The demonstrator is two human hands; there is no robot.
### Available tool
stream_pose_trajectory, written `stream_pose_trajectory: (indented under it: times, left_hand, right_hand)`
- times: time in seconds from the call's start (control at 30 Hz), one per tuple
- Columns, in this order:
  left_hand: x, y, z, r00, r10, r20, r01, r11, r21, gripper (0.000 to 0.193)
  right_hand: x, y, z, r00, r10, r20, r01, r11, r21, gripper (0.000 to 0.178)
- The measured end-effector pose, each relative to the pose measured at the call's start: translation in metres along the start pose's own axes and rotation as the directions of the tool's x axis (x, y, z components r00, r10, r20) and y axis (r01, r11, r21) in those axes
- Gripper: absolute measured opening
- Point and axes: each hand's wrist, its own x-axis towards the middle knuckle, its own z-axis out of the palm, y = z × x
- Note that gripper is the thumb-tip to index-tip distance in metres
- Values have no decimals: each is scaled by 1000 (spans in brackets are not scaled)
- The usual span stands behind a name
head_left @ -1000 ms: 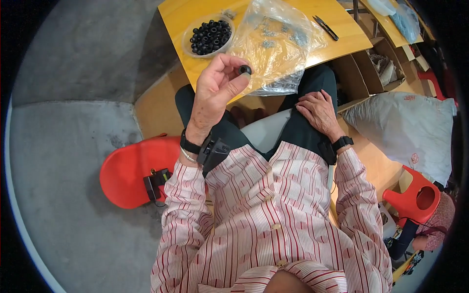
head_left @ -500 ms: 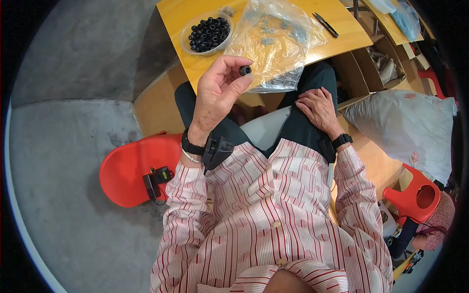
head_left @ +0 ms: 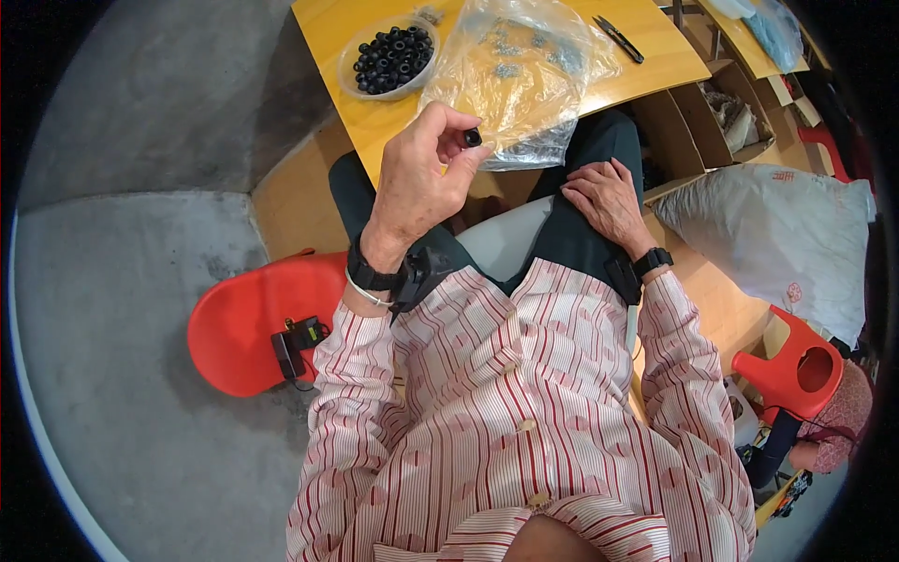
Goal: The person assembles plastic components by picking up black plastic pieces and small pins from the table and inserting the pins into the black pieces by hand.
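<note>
Beyond the left hand's grip (head_left: 426,178): yellow surface (head_left: 667,58), clear bag (head_left: 524,98), bowl (head_left: 347,86)!
Right hand (head_left: 607,200) loose, rightward of it; the grip barely parted, pinching one black piece (head_left: 472,138). A holding step, seemingly; the next move wants that pinch steady.

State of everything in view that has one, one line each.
Left hand: pinching black piece
Right hand: open, resting on thigh
Clear bowl: uncovered, holding many black pieces
Clear bag: spread out, crumpled, overhanging table edge
Snips: lying on table, blades unclear
Cardboard box: open, pale contents
</note>
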Motion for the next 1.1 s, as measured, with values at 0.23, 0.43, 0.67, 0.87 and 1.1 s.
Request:
stream_pose_trajectory:
  times: [0.23,0.43,0.67,0.87,1.1]
  left_hand:
    - [1,-3,2,999,-32,5,32,999,20,24]
    - [5,-13,7,998,-68,13,69,997,-30,25]
    - [18,-70,21,983,-182,32,185,969,-164,25]
    - [29,-93,38,963,-267,-34,245,924,-293,22]
    - [24,-105,49,949,-289,-122,257,939,-228,22]
  right_hand:
    - [0,1,-2,1000,6,15,-6,1000,-5,21]
    - [-1,2,-2,999,28,38,-28,1000,-1,23]
    - [-2,-7,-4,998,56,23,-56,998,-1,23]
    - [-2,-11,-15,994,85,68,-91,992,91,20]
    - [8,-18,-39,996,82,-22,-75,971,228,11]
